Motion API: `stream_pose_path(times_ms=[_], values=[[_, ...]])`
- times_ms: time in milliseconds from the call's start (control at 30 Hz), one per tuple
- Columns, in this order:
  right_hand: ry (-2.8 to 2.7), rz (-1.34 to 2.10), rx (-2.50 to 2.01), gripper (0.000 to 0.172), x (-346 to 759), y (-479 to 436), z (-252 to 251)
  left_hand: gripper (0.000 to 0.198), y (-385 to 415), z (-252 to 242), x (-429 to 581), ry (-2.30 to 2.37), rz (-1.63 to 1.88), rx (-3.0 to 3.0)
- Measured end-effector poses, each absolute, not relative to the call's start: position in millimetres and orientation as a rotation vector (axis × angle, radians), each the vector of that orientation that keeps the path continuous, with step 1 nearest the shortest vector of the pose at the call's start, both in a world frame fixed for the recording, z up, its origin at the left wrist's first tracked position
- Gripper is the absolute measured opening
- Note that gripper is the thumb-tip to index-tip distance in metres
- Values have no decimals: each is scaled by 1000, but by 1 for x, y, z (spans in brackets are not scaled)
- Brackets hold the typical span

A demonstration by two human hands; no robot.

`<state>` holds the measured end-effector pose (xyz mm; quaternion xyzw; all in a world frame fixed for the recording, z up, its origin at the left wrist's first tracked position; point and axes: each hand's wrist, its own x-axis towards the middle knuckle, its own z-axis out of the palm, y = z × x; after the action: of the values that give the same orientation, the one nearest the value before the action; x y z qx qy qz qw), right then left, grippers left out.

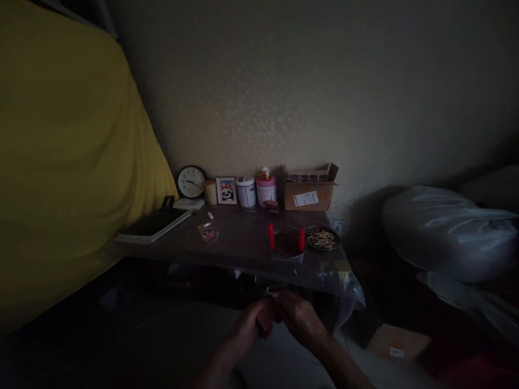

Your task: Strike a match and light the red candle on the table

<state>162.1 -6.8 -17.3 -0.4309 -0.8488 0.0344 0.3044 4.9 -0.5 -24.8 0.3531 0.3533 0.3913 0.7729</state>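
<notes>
In front of the table's near edge, my left hand (249, 324) is closed around a small reddish-brown box (265, 317) that looks like a matchbox. My right hand (299, 312) meets it there, fingers pinched together at the box's upper end. A small pale bit shows by the fingertips; whether it is a match or part of the box I cannot make out. Beyond the hands, two red candles, a left one (271, 236) and a right one (301, 239), stand upright at a round dark dish (286, 254). Beside it, a round tray (336, 241) holds many loose matchsticks (321, 239).
The dim table (239, 243) has a plastic cover hanging at its right corner. Along the wall are a clock (191, 182), a framed panda picture (226, 191), canisters (246, 192) and a cardboard box (308, 197). A yellow cloth (73, 135) hangs left; a white bag (441, 232) lies right.
</notes>
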Motion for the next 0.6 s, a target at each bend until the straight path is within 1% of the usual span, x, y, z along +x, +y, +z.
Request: stream_pose_path(times_ms=[400,600], values=[[-2291,101,-1153,17,161,-6,-16,27,-1,-26,5,808,844,770],[-2282,150,-1186,20,158,-10,-6,30,1,-32,6,798,832,832]])
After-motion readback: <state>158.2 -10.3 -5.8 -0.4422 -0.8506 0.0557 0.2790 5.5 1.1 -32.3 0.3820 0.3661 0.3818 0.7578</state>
